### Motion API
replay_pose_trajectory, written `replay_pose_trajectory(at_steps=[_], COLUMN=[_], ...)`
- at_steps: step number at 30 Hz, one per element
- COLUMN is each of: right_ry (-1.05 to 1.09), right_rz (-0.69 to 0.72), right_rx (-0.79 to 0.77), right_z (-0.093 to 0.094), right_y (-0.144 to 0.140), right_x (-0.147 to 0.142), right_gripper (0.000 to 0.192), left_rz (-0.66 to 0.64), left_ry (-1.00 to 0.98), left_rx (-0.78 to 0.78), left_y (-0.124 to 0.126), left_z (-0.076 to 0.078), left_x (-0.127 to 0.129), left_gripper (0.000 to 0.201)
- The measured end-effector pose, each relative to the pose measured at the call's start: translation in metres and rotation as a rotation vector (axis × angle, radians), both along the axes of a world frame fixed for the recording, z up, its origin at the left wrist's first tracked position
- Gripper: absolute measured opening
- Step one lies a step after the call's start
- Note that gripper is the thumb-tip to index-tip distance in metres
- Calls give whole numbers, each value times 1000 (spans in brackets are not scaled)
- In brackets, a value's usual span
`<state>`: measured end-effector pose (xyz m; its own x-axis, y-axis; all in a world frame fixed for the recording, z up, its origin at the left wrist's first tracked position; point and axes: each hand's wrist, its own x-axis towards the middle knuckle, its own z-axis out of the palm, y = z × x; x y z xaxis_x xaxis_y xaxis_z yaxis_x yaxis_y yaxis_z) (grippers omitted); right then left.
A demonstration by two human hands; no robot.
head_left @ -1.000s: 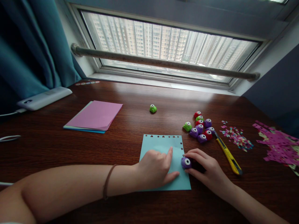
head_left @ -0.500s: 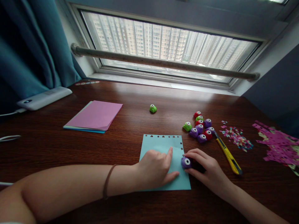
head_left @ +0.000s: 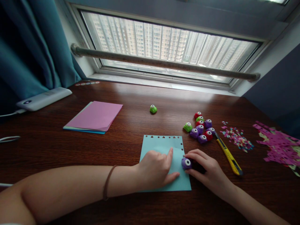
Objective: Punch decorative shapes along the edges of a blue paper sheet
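Observation:
A light blue sheet of paper (head_left: pixel 161 145) lies on the table, with small star and heart holes along its top edge and upper right edge. My left hand (head_left: pixel 156 168) rests on the sheet, thumb and index finger stretched apart, other fingers curled, holding nothing. At the sheet's right edge, my right hand (head_left: pixel 209 168) grips a purple paper punch (head_left: pixel 186 163) between thumb and fingers. The punch's white top bears a dark star. It sits over the paper's edge, just below the lowest star hole; its slot is hidden.
Several coloured paper punches (head_left: pixel 200 128) cluster right of the sheet, beside a yellow utility knife (head_left: pixel 229 156). Further right lie confetti (head_left: pixel 237 137) and pink paper scraps (head_left: pixel 280 143). A green punch (head_left: pixel 153 109) stands alone. Stacked paper (head_left: pixel 95 115) and a white power bank (head_left: pixel 45 98) lie left.

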<state>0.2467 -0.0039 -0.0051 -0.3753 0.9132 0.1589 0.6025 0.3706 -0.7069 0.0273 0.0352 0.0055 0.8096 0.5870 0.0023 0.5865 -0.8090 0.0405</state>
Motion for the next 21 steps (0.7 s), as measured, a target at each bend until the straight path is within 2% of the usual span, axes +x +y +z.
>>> replay_pose_trajectory(at_steps=[21], right_ry=[-16], right_rz=[1], right_rx=[2], right_z=[1], right_y=[1], right_x=[0], right_gripper=[29], left_rz=[-5], left_ry=[-4], left_rx=[-7], left_y=[0], left_z=[-1], left_x=[0], left_gripper=[69])
